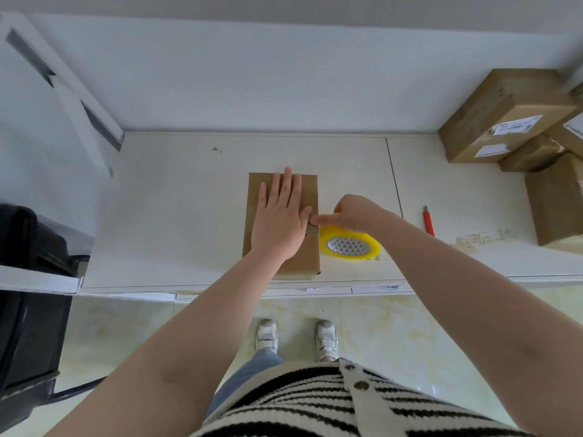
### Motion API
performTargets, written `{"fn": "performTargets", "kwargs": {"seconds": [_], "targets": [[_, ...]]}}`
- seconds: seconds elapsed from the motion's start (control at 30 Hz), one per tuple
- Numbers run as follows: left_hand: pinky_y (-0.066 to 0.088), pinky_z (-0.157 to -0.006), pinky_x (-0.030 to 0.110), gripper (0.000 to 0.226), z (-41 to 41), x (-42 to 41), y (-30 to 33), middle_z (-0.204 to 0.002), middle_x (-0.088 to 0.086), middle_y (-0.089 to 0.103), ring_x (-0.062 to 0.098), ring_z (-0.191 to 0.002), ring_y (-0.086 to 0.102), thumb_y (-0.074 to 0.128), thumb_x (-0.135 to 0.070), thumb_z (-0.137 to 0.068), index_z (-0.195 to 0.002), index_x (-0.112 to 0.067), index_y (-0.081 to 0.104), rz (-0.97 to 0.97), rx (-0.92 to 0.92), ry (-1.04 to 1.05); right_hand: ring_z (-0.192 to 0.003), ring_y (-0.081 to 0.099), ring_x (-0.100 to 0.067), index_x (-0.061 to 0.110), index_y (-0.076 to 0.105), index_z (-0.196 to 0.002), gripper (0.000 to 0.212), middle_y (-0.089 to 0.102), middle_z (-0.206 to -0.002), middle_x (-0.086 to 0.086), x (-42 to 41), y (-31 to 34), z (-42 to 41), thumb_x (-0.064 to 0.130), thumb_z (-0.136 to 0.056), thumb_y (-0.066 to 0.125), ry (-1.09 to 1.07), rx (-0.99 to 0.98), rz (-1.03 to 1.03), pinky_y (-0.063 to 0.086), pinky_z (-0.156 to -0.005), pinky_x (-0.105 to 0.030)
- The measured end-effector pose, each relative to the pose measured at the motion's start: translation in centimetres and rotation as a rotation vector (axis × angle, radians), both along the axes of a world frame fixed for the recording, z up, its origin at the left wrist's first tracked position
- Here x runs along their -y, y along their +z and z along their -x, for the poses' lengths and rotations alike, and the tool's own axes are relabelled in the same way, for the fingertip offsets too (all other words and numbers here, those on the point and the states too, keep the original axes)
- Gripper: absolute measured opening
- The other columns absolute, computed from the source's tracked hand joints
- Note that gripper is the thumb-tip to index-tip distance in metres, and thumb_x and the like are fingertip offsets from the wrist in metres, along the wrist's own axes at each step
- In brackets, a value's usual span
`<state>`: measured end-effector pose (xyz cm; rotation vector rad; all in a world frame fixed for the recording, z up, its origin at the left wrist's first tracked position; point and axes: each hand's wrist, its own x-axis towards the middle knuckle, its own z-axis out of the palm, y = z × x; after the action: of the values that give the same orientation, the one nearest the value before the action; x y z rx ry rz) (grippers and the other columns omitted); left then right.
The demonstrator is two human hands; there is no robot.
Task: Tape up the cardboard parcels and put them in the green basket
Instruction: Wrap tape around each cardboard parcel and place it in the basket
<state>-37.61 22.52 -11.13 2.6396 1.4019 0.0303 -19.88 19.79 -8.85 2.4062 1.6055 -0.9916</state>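
Parcel [280, 222] lies flat mid-counter [176, 216], tape roll [349, 246] touching its right edge. Your left hand [280, 216] presses it w/ fingers [285, 189] straight & together. Right hand [353, 212] is curled, thumb & forefinger pinching at what looks like the tape end by that edge. Keep the parcel pinned, pull the tape straight across the seam, smooth as you go. Green basket isn't visible.

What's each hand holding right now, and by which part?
The left hand lies flat on the cardboard parcel, gripping nothing. The right hand seems to pinch the tape end at the parcel's right edge, above the yellow tape roll.
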Motion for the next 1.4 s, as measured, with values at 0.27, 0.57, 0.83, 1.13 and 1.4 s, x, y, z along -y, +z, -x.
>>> {"fn": "performTargets", "kwargs": {"seconds": [0.27, 0.57, 0.83, 1.13, 1.4], "targets": [[-0.002, -0.124, 0.048, 0.076, -1.5, -0.8, 0.4, -0.165, 0.008, -0.011, 0.025, -0.153, -0.009, -0.001, -0.060, -0.095, -0.158, -0.017, -0.006, 0.040, -0.023, 0.068, -0.062, 0.051, -0.016, 0.014, 0.066, -0.069, 0.048, 0.053, -0.063, 0.001, 1.2, 1.2, -5.4, 0.061, -0.080, 0.067, -0.037, -0.266, -0.200, 0.039, -0.060, -0.030], [-0.008, -0.122, 0.047, 0.098, -1.5, -1.2, 0.2, -0.164, 0.008, -0.018, 0.025, -0.152, -0.016, 0.004, -0.080, -0.084, -0.156, -0.015, -0.013, 0.067, -0.065, 0.043, -0.058, 0.048, -0.016, 0.017, 0.050, -0.058, 0.059, 0.048, -0.057, 0.001, 0.5, 0.4, -5.2, 0.072, -0.072, 0.064, 0.044, 0.032, -0.107, 0.030, -0.053, -0.029], [-0.009, -0.121, 0.048, 0.096, -1.7, -1.2, 0.4, -0.164, 0.009, -0.019, 0.026, -0.151, -0.017, 0.014, -0.077, -0.088, -0.156, -0.014, -0.013, 0.081, -0.079, 0.039, -0.064, 0.051, -0.010, 0.024, 0.054, -0.066, 0.051, 0.055, -0.067, 0.006, 0.6, 0.6, -5.3, 0.073, -0.076, 0.062, 0.004, -0.042, -0.126, 0.033, -0.056, -0.028], [-0.014, -0.119, 0.049, 0.098, -2.0, -1.8, 0.3, -0.161, 0.010, -0.026, 0.027, -0.149, -0.023, 0.009, -0.077, -0.084, -0.155, -0.015, -0.018, 0.138, -0.106, 0.033, -0.118, 0.047, -0.038, -0.001, 0.044, -0.128, 0.054, 0.050, -0.128, -0.022, 9.9, -4.3, -12.2, 0.033, -0.092, 0.065, -0.767, 0.213, -0.097, 0.044, -0.095, -0.051], [-0.015, -0.118, 0.049, 0.097, -1.9, -1.8, 0.4, -0.161, 0.010, -0.028, 0.026, -0.149, -0.025, 0.011, -0.077, -0.086, -0.155, -0.016, -0.019, 0.145, -0.120, 0.028, -0.072, 0.061, -0.029, 0.001, 0.067, -0.107, 0.020, 0.068, -0.086, -0.014, 9.5, -3.2, -13.4, 0.010, -0.095, 0.054, -0.820, -0.026, -0.353, 0.046, -0.061, -0.033]]}}
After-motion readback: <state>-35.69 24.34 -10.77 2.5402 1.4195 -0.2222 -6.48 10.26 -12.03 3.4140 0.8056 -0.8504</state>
